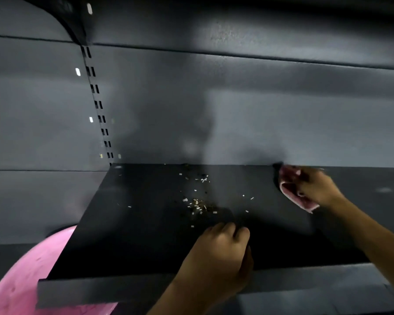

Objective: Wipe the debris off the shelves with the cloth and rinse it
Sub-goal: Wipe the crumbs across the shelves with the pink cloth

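A dark metal shelf (134,235) carries a scatter of small pale and tan debris (197,202) near its middle. My right hand (316,187) grips a pink cloth (293,194) at the back of the shelf, close to the rear wall and to the right of the debris. My left hand (218,251) rests on the front part of the shelf, just below the debris pile, with its fingers curled under; nothing shows in its grip.
A pink basin (25,276) sits below the shelf at the lower left. A slotted upright (98,105) runs down the grey back panel (237,110). The shelf's front lip (100,292) faces me.
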A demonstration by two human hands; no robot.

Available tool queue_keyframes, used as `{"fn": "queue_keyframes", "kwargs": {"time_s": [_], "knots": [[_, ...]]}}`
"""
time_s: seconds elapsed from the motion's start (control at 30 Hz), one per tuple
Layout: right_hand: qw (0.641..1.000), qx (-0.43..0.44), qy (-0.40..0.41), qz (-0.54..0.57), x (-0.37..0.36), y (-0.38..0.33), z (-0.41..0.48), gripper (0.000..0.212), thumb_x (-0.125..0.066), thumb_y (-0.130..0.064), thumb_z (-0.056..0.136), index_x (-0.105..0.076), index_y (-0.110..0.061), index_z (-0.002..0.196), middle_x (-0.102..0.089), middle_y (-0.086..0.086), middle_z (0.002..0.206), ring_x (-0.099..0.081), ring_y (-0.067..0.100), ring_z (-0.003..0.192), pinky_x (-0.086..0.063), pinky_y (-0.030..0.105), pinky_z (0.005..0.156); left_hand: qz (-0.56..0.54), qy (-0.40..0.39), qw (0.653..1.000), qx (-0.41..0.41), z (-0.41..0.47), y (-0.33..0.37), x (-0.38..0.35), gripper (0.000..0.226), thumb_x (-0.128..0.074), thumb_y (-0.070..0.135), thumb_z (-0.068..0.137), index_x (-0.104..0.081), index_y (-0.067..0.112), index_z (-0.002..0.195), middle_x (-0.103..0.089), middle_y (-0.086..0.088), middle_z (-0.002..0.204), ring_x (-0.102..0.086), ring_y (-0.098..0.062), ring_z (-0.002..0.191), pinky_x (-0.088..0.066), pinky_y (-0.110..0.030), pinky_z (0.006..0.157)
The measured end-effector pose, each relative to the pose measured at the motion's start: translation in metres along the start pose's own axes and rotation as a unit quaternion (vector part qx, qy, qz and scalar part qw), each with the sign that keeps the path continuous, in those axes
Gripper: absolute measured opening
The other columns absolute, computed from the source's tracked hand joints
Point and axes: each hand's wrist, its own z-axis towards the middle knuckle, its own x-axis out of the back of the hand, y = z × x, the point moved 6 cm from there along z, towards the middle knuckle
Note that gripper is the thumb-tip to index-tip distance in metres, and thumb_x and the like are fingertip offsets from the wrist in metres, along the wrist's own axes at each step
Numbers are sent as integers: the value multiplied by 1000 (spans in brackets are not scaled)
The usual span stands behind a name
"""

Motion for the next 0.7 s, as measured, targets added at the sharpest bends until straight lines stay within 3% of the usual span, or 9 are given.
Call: {"fn": "queue_keyframes", "kwargs": {"time_s": [0.07, 0.13, 0.23, 0.37, 0.5, 0.63, 0.7], "knots": [[991, 10, -9, -135, -16, 0, 5, 49, -43, -43, 91, -42, -22, 135, -38, 8, 148, -37, 26, 135, -31, 36, 109, -8, -3, 1000, 4, 0, 0, 0, 13, -45, 27, 80, -49, 18, 72, -50, -1, 66, -51, -19, 60, -42, -26, 53], [987, 53, 5, -151, -35, -25, 8, 54, -39, -48, 91, -33, -27, 140, -25, 3, 155, -28, 26, 140, -27, 39, 112, -12, -5, 1000, 8, 0, 0, 0, 14, -44, 28, 81, -51, 18, 74, -51, -1, 67, -52, -19, 61, -43, -25, 53], [983, 132, -18, -130, -71, -75, 6, 46, -40, -44, 87, -44, -30, 131, -43, 5, 145, -48, 32, 126, -44, 40, 101, -4, -22, 1000, 6, 0, 1, -2, 16, -43, 29, 80, -54, 17, 78, -55, -2, 70, -54, -20, 63, -48, -24, 55], [971, 213, -59, -90, -121, -154, -17, 33, -45, -12, 87, -55, -14, 119, -63, 18, 118, -61, 39, 103, -50, 41, 87, 2, -41, 999, 15, 0, -2, -2, 21, -40, 34, 78, -54, 18, 82, -58, -2, 74, -57, -19, 66, -50, -24, 58], [950, 280, -130, 51, -136, -211, -26, 20, -48, -11, 88, -62, -6, 101, -70, 12, 104, -66, 23, 91, -54, 40, 85, -8, -56, 998, 21, -2, -2, 2, 25, -38, 34, 85, -54, 15, 89, -60, -7, 84, -58, -23, 78, -51, -30, 68], [952, 297, -34, 65, -97, -205, -4, 33, -47, -2, 83, -65, -14, 109, -70, 10, 111, -65, 28, 100, -52, 43, 90, 0, -37, 999, -1, -3, -2, 3, 17, -44, 33, 81, -53, 18, 81, -58, -2, 75, -59, -18, 69, -49, -22, 63], [954, 298, -5, 15, -89, -186, 8, 37, -48, 5, 80, -66, -11, 108, -69, 13, 112, -65, 31, 102, -49, 33, 94, 2, -31, 999, -10, -3, -2, 0, 14, -49, 32, 80, -52, 18, 83, -57, -2, 75, -58, -18, 69, -49, -22, 64]]}}
